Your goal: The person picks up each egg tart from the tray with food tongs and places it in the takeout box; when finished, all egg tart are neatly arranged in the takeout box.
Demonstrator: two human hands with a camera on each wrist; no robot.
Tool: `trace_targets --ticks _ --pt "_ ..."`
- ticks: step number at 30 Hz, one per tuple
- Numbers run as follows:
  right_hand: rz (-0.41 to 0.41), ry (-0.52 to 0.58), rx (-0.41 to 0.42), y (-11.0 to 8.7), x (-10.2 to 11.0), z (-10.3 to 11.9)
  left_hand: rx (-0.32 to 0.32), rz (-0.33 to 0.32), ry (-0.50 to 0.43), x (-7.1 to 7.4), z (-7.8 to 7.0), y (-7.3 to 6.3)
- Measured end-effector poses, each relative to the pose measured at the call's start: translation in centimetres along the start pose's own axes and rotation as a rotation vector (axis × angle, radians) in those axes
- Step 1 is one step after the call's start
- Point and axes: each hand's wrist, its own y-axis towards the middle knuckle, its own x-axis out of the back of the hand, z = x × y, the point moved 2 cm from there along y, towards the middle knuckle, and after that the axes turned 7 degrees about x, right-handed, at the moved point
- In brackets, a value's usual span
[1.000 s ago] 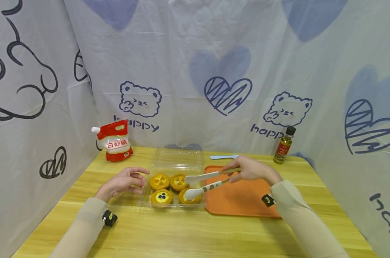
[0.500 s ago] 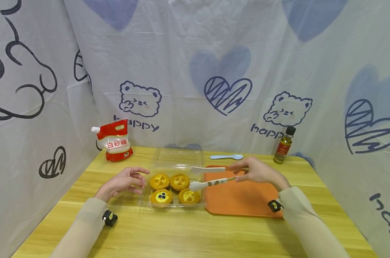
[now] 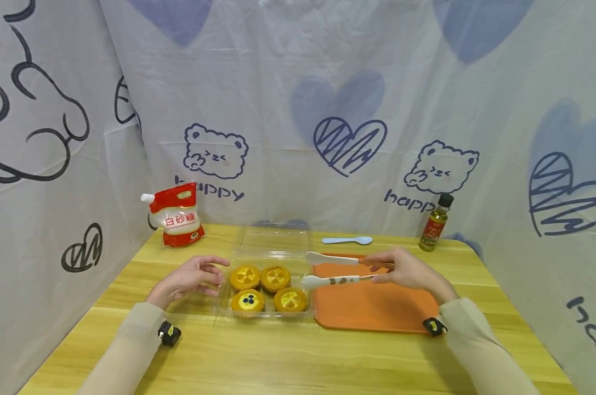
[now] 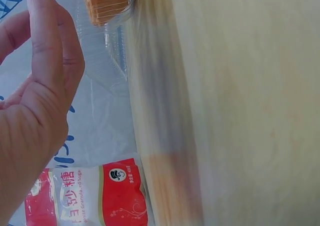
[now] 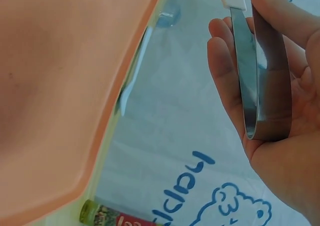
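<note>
My right hand (image 3: pixel 411 269) grips a pair of tongs (image 3: pixel 334 281) with white tips, spread apart with nothing between them. They hover over the left edge of an orange tray (image 3: pixel 376 312). In the right wrist view the tongs' metal bend (image 5: pixel 272 96) lies in the palm. Left of the tray stands a clear plastic box (image 3: pixel 273 315), its lid (image 3: pixel 274 240) folded back. Inside are several egg tarts, one blueberry-topped tart (image 3: pixel 248 300) among them. My left hand (image 3: pixel 191 277), fingers loosely bent, is right at the box's left side.
A red and white sugar bag (image 3: pixel 179 216) stands at the back left. Behind the tray lies a pale blue spoon (image 3: pixel 347 240). An oil bottle (image 3: pixel 433 224) stands at the back right. Printed cloth (image 3: pixel 278 99) hangs round the wooden table (image 3: pixel 278 356).
My right hand has moved the tongs right and slightly back, from over the right-hand tarts to the tray's left edge. The tarts and my left hand stay in place.
</note>
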Motion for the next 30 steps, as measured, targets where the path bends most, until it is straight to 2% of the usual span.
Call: trace_targets --ticks 5,11,21,25,30 --pt "-0.039 0.017 0.014 -0.8 -0.1 -0.7 0.003 -0.001 0.001 0.1 -0.1 0.0" --pt "-0.121 0.061 -0.029 -2.1 -0.3 -2.0 -0.007 0.001 0.006 0.0 -0.3 0.1" --pt "-0.196 0.1 -0.056 -4.4 -1.0 -3.9 0.004 0.002 0.014 0.0 -0.2 -0.1" --pt "-0.252 0.109 -0.108 -5.2 -1.0 -4.4 0.008 0.005 0.01 -0.1 -0.4 -0.1" --pt "-0.307 0.069 -0.156 -6.2 -0.8 -5.2 0.006 0.006 0.016 -0.2 -0.3 -0.1"
